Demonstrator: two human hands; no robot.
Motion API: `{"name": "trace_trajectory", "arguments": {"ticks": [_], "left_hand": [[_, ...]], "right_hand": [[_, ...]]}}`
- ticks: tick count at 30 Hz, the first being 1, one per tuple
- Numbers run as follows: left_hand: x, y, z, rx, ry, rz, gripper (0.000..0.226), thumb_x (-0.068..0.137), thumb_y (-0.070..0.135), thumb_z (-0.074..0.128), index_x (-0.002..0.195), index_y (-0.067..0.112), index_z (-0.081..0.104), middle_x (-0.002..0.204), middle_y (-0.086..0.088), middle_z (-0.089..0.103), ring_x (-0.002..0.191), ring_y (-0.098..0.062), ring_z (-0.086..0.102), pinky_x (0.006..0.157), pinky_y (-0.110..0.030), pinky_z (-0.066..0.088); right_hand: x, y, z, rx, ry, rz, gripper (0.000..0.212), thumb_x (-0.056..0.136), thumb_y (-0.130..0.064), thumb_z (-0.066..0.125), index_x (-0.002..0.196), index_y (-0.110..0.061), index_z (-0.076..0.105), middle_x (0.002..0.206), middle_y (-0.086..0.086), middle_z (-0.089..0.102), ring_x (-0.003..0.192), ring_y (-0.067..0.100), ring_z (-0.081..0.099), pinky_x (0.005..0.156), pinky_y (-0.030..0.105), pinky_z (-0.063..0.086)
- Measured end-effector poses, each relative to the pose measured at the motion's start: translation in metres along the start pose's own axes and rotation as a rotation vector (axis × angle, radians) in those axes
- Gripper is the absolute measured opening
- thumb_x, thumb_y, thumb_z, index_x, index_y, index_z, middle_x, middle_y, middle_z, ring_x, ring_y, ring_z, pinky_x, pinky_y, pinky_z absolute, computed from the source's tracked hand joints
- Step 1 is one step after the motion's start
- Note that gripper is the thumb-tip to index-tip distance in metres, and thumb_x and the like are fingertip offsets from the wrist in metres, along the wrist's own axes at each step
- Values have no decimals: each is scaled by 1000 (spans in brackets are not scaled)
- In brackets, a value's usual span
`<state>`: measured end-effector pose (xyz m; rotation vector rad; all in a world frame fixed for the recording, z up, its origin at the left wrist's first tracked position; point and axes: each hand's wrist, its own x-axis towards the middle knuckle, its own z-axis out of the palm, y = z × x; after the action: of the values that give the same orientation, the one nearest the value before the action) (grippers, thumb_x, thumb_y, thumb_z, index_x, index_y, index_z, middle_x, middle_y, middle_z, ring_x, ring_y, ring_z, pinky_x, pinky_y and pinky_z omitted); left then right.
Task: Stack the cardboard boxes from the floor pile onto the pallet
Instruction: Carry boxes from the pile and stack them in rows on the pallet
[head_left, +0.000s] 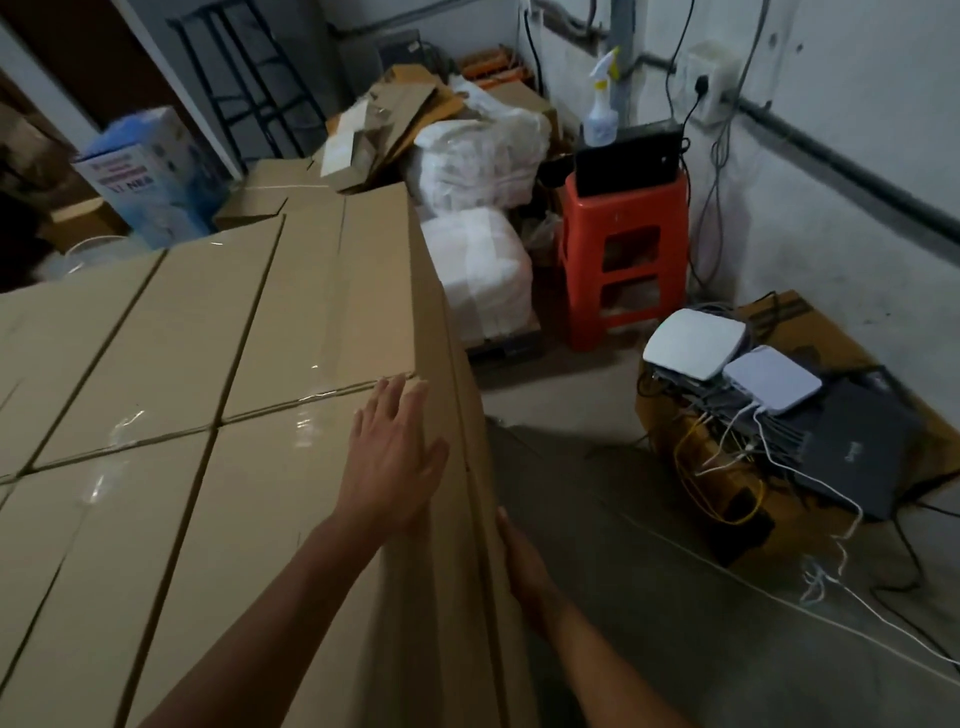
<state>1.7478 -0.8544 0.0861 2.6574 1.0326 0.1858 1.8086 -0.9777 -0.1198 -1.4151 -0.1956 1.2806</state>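
Top-layer cardboard box (270, 519) sat at the near right corner of the stack (156, 332), flush with its neighbours, clear tape (306, 431) running along the seams. The pallet was not visible; presumably it was under the stack, but I cannot tell. The floor pile was not in view either. Left hand (392, 457) lay flat on the box top near its right edge, fingers straight and slightly spread, gripping nothing. Right hand (522, 564) was pressed flat against the box's right side face, lower and nearer, fingers straight as far as could be seen, thumb hidden. This looked like squaring the box into line, not lifting. Handling judgement: stiff corrugated walls, sealed flaps, so it should hold its shape. The weight was unknown, but the box was long, so probably awkward for one hand. The tape strips looked slick, so palms should go on bare cardboard. Best hold would be at two opposite ends or under the bottom edges, not on the flaps. Risk: pushing too far and shifting the far box (322, 291). To the right was bare concrete floor (597, 623). Further right, routers and laptops (696, 348) with trailing cables sat on a low carton. Far right stood a red stool (623, 260), with a spray bottle (602, 109) above it. White sacks (478, 156) lay behind the stack, and a blue printed box (150, 171) was far left.
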Motion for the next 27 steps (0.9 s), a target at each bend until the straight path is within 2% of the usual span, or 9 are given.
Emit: {"name": "trace_trajectory", "arguments": {"ticks": [4, 6, 9, 13, 14, 16, 18, 22, 27], "left_hand": [[46, -4, 17, 95, -2, -105, 72, 97, 36, 60, 158, 33, 21, 169, 0, 3, 155, -23, -10, 124, -53, 1], [55, -8, 22, 126, -24, -140, 74, 96, 29, 60, 158, 38, 20, 169, 2, -2, 155, -22, -13, 124, -54, -2], [57, -14, 23, 105, -27, -138, 71, 97, 19, 56, 156, 43, 23, 169, 6, -6, 153, -16, -18, 122, -47, -10], [49, -19, 25, 70, 9, -83, 69, 96, 10, 55, 153, 41, 30, 164, 10, -9, 151, -10, -20, 119, -36, -16], [48, -18, 26, 44, 21, -79, 68, 96, 8, 55, 152, 39, 33, 164, 10, -7, 152, -11, -18, 120, -34, -14], [49, -16, 28, 18, 27, -93, 68, 95, 7, 55, 152, 37, 35, 165, 9, -4, 153, -11, -17, 120, -31, -13], [51, -13, 29, 4, 29, -115, 68, 95, 9, 54, 153, 36, 33, 168, 6, -3, 153, -11, -18, 121, -32, -12], [48, -5, 23, -115, 20, -154, 64, 101, 18, 52, 156, 35, 26, 169, 6, -1, 152, -9, -17, 126, -40, -4], [13, -11, -2, -260, 10, -151, 65, 102, 33, 52, 158, 35, 19, 168, 12, -1, 154, -8, -8, 125, -48, 19]], "right_hand": [[56, -16, -9, 23, -67, -23, 37, 108, -44, 35, 138, -31, 50, 127, -15, 58, 124, 3, 49, 97, 12, 42], [79, -17, -11, -15, -82, -44, 50, 103, -58, 35, 140, -28, 53, 131, -13, 53, 122, -2, 47, 101, 15, 37], [108, -15, 1, -9, -65, -47, 63, 79, -90, 39, 114, -44, 63, 133, -13, 52, 109, -13, 50, 105, 20, 36], [114, -26, 24, -107, -53, -30, 46, 103, -57, 35, 128, -24, 55, 131, -3, 54, 113, 10, 52, 90, 13, 40], [115, -26, 29, -133, -47, -58, 54, 101, -62, 33, 129, -20, 53, 132, 1, 54, 115, 13, 52, 91, 13, 41], [115, -28, 34, -187, -39, -99, 81, 88, -84, 29, 132, -21, 53, 138, 3, 53, 121, 18, 53, 105, 34, 44], [124, -20, 30, -192, -30, -54, 80, 87, -87, 28, 133, -28, 57, 137, 0, 57, 123, 17, 56, 109, 49, 44], [122, -12, 23, -157, -111, -144, 47, 106, -57, 29, 134, -35, 60, 137, -8, 62, 129, 10, 56, 113, 44, 42], [58, -42, 29, -192, -73, -181, 59, 98, -72, 34, 146, -40, 48, 147, -9, 54, 136, 10, 50, 115, 45, 40]]}}
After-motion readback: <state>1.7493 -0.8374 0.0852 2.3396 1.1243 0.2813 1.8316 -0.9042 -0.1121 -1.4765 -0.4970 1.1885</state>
